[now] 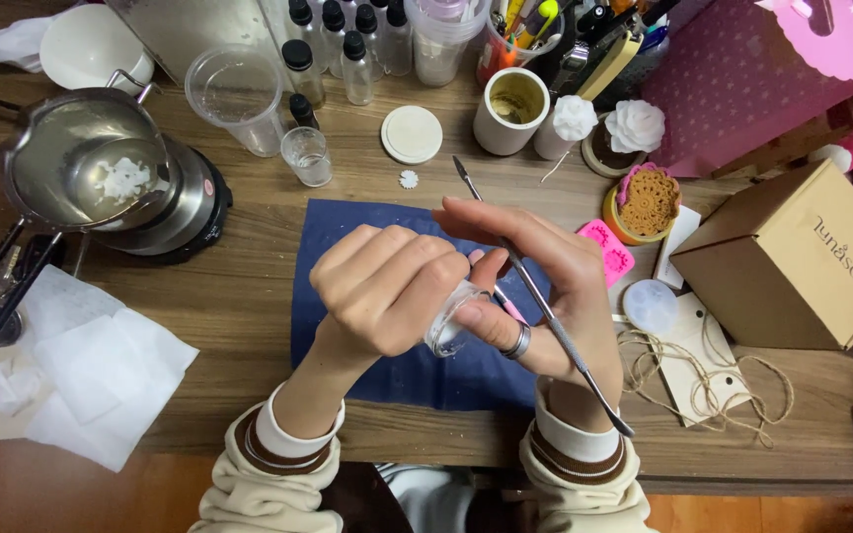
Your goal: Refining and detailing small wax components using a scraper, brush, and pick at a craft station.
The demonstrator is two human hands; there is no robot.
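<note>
A shiny metal pot [91, 163] sits at the upper left. A brown box [792, 259] is on the right. White paper towels [81, 370] lie at the lower left.

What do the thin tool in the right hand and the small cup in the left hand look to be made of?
Thin tool: likely steel, slim and grey with a bright sheen. Small cup: clear glass or hard plastic, see-through with glints; which one cannot be told.
</note>
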